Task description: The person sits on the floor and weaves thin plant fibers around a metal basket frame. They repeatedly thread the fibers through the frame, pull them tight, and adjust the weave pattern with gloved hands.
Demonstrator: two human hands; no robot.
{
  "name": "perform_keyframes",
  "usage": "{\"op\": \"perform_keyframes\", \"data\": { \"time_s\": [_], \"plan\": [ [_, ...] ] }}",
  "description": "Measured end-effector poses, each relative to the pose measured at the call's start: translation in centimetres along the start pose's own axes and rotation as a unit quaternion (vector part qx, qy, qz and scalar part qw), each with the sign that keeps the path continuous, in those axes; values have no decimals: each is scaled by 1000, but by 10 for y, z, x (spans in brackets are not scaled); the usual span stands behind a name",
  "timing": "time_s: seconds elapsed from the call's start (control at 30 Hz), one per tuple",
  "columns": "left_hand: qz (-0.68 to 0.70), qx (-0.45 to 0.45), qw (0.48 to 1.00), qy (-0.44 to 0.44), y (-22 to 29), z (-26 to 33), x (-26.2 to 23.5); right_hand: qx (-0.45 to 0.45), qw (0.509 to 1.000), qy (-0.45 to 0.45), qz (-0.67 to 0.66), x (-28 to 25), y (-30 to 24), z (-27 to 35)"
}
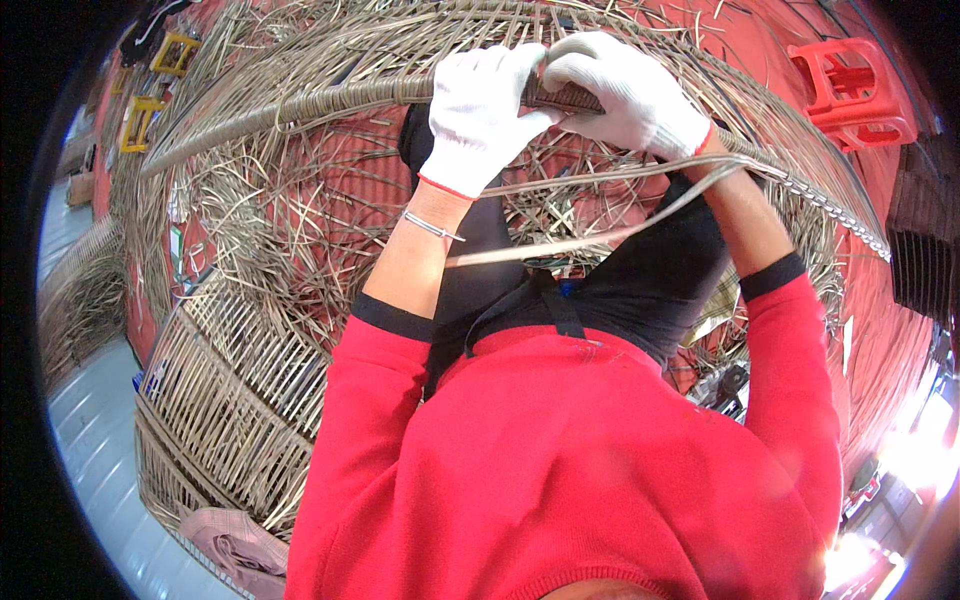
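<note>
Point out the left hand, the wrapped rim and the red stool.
Left hand (pixel 478 115): head view, on its gloved back.
Wrapped rim (pixel 345 97): head view, on the bound stretch left of that hand.
Red stool (pixel 860 107): head view, on its plastic frame.

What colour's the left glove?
The left glove is white with a red cuff edge; clearest in the head view.

I see a red covering (pixel 868 330) spread across the floor, creased over to the right. A red plastic stool (pixel 882 95) sits at the far right; small yellow stools (pixel 147 103) are at far left. Pale blue ridged sheeting (pixel 90 430) curves along the near left, and glaring light (pixel 925 440) pours in near right.
</note>
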State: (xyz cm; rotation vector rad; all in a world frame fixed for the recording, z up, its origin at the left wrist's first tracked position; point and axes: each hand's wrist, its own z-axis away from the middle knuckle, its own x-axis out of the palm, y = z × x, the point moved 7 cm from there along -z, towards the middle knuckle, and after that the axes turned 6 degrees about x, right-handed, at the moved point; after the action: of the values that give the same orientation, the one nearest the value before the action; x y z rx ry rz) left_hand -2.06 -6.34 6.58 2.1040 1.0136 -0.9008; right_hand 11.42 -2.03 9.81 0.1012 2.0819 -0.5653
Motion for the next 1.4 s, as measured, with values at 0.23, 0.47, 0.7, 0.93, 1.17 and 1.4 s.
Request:
{"op": "perform_keyframes", "data": {
  "time_s": [0.23,0.47,0.7,0.93,1.17,1.4],
  "plan": [
    [-21,74,997,15,4,-2,-4,461,822,151,-298,45,-18,99],
    [-32,64,997,-8,8,-5,-4,493,589,227,-598,135,8,94],
    [-7,69,998,-7,10,-6,-6,302,126,207,-922,166,1,70],
    [-12,50,998,-32,6,-7,-2,377,173,241,-878,167,22,47],
    [-33,61,998,-7,9,-5,-4,347,143,220,-900,158,9,47],
    [-28,44,998,-20,9,-7,-1,257,106,272,-921,159,1,35]
  ]
}}
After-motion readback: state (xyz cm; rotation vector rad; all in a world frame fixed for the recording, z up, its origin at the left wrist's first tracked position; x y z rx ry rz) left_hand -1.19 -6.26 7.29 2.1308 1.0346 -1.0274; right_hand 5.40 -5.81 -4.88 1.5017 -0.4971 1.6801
